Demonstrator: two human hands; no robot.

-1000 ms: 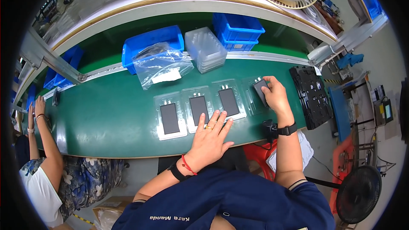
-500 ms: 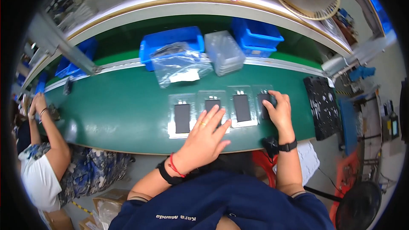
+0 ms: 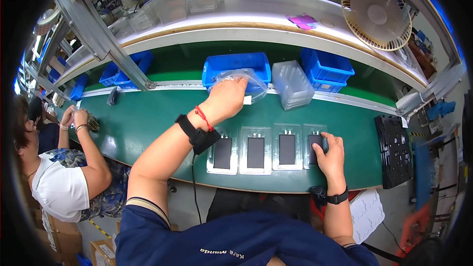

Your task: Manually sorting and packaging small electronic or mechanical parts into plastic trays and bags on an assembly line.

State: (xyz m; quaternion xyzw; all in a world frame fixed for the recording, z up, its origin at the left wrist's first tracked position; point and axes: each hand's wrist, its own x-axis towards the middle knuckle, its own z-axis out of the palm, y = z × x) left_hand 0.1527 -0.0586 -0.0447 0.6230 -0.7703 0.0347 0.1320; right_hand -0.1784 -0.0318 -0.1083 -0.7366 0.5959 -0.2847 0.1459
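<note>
My left hand (image 3: pixel 226 98) reaches to the back of the bench, its fingers curled on a clear plastic bag (image 3: pixel 257 88) at the front of a blue bin (image 3: pixel 236 61); the fingertips are partly hidden. My right hand (image 3: pixel 333 160) grips the rightmost clear plastic tray (image 3: pixel 314 129), thumb over its dark flat panel (image 3: pixel 313 153) and fingers at the right edge. Left of it, in a row, lie more such trays with dark rectangular panels: one (image 3: pixel 287 149), another (image 3: pixel 255 152) and a leftmost one (image 3: pixel 223 153).
Stacked clear trays (image 3: pixel 292 84) stand between the bin and more blue bins (image 3: pixel 327 71). A black slotted tray (image 3: pixel 394 150) lies on the bench's right end. Above runs a shelf with a fan (image 3: pixel 377 14). At the left, a co-worker (image 3: pixel 61 187) handles something small.
My left hand has gone from above the panels to the bag at the blue bin. The bag is bunched up. My right hand stays at the rightmost tray. The view has shifted.
</note>
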